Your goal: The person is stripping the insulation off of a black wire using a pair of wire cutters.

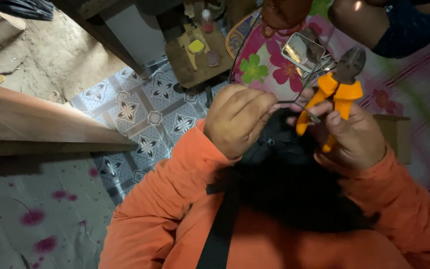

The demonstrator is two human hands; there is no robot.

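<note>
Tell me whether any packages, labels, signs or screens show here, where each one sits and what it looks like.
Small bottle: on the low wooden stand at top centre; clear body, red cap, contents hard to tell.
Yellow square piece: on the same stand, just below the bottle; flat, possibly a small pack, too blurred to tell.
No labels, signs or screens show.

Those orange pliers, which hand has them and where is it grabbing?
The right hand holds the pliers by their orange handles. The left hand pinches a thin wire.
</note>
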